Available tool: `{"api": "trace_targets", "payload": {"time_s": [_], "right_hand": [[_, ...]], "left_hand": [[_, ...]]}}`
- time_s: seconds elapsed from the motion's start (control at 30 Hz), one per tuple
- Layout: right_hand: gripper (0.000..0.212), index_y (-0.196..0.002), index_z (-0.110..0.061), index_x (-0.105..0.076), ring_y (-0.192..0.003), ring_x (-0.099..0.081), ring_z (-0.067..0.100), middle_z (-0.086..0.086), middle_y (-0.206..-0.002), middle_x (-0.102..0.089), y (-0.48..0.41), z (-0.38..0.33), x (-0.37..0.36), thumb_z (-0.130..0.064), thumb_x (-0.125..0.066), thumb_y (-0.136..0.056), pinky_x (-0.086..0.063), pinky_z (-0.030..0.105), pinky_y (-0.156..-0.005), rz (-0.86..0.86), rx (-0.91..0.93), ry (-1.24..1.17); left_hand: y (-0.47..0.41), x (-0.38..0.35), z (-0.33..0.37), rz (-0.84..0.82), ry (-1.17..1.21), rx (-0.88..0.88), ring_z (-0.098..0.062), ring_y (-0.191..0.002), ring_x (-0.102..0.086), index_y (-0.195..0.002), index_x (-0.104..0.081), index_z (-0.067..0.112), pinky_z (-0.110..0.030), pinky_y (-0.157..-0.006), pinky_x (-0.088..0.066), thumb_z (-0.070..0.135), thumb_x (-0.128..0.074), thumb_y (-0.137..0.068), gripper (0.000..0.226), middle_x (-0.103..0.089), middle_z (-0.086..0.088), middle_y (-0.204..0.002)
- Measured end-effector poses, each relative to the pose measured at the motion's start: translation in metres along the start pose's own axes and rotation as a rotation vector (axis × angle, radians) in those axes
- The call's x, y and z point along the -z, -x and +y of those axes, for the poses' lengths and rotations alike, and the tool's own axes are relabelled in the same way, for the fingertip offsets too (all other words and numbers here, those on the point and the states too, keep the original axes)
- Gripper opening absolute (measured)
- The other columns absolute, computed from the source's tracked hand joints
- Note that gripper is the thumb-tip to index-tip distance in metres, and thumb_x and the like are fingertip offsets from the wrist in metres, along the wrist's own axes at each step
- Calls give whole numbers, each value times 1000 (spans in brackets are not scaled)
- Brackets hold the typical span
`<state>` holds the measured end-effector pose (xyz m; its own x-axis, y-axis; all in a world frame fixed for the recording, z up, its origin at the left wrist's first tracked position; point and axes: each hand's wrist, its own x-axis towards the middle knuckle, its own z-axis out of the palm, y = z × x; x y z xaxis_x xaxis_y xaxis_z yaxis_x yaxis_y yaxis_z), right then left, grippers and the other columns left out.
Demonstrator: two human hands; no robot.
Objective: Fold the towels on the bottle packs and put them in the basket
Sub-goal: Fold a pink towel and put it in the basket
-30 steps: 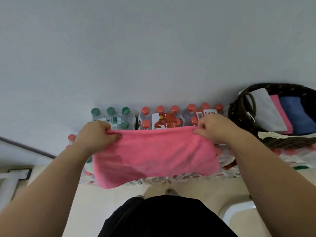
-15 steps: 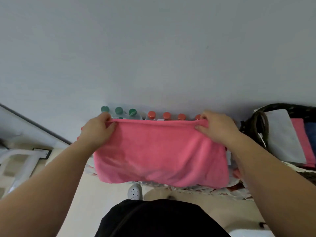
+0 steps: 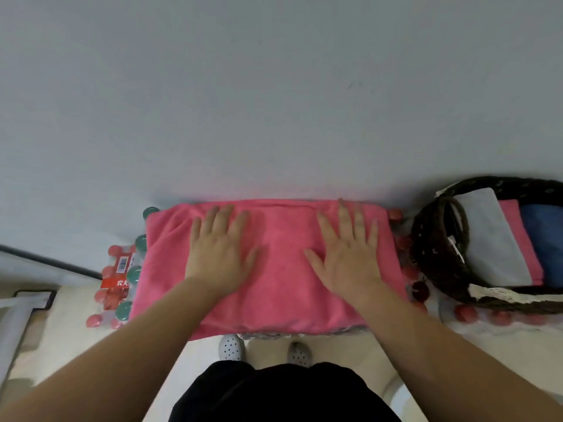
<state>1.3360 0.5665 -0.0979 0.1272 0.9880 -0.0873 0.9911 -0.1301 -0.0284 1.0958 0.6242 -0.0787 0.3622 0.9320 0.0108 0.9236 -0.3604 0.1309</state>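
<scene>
Since half a sec ago, both hands have let go of the soft pink microfibre towel (image 3: 277, 278). It was held up by its top edge & now lies spread flat on the shrink-wrapped packs of plastic bottles (image 3: 122, 278) w/ red & green caps. Above, a plain grey wall (image 3: 274, 86) fills most of the view. The towel covers most of the packs, far edge at the wall. Just right sits a dark woven wicker basket (image 3: 432, 239) holding three folded towels (image 3: 487, 239): grey, pink & blue. The left hand (image 3: 217, 254) & right hand (image 3: 347, 257) press palms-down on the towel, fingers straight & spread, gripping nothing. Cloth looks light & limp, prob. best pinched at two corners of one edge to fold over.
</scene>
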Motion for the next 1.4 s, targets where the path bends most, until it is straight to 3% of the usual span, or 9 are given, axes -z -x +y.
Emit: {"api": "trace_targets", "payload": {"time_s": [0.1,0.2,0.53,0.63,0.8,0.97,1.1,1.23,1.4], "right_hand": [[89,-157,-30,13,-150,14,41,17,-164,16,6,9,-15,-81,-12,-87,4,64,-118,-99,-49,-38],[92,-157,-28,14,-149,20,39,17,-162,22,8,13,-15,-82,-7,-86,8,62,-118,-133,-20,-25],[95,-158,-21,9,-148,16,45,25,-162,13,46,21,-11,-81,-8,-86,9,63,-117,-155,-61,-26],[91,-155,-25,19,-146,28,37,16,-161,26,35,22,-7,-80,-4,-87,13,62,-117,-156,-9,-56],[89,-154,-32,20,-145,33,32,9,-159,32,28,32,-11,-82,0,-84,8,61,-118,-217,46,-36],[93,-157,-29,12,-148,24,37,14,-163,21,21,25,0,-82,1,-81,11,65,-116,-211,40,-29],[86,-157,-28,9,-149,23,34,11,-164,18,17,-34,21,-77,-4,-88,15,63,-115,-134,251,-98],[81,-155,-35,14,-146,30,35,6,-161,29,14,-108,23,-76,-8,-89,20,64,-113,-159,443,-167],[80,-152,-39,21,-145,30,38,8,-161,28,11,-137,-6,-78,-10,-89,16,67,-112,-215,334,-91]], "left_hand": [[24,-31,22,-161,39,-88,-34,-151,-12,-154,-24,31,-63,-117,-10,75,-31,-87,81,-17,-5,-164],[30,-44,27,-185,29,-115,-27,-152,7,-158,-10,30,-62,-117,-2,79,-26,-86,88,2,3,-166],[51,-40,35,-245,-33,-212,-27,-152,9,-159,-7,23,-61,-119,-4,81,-18,-88,93,5,-1,-166],[49,-40,36,-248,-27,-200,-26,-152,13,-159,-2,26,-60,-119,-2,82,-15,-87,92,9,1,-166],[53,-26,29,-152,29,-97,-27,-153,0,-158,-15,31,-61,-119,-5,79,-18,-89,84,-7,-1,-166],[75,-7,-19,76,78,254,-37,-142,-32,-147,-41,19,-57,-117,-23,59,-30,-93,68,-40,-12,-153],[97,7,-69,238,155,566,-39,-121,-50,-134,-55,10,-52,-104,-38,39,-42,-95,50,-59,-18,-129],[102,20,-95,157,355,772,-34,-94,-61,-107,-72,18,-44,-82,-50,25,-51,-96,25,-70,-10,-103],[88,28,-106,52,479,682,-21,-85,-65,-89,-73,24,-34,-74,-49,29,-65,-87,10,-70,6,-84]]}}
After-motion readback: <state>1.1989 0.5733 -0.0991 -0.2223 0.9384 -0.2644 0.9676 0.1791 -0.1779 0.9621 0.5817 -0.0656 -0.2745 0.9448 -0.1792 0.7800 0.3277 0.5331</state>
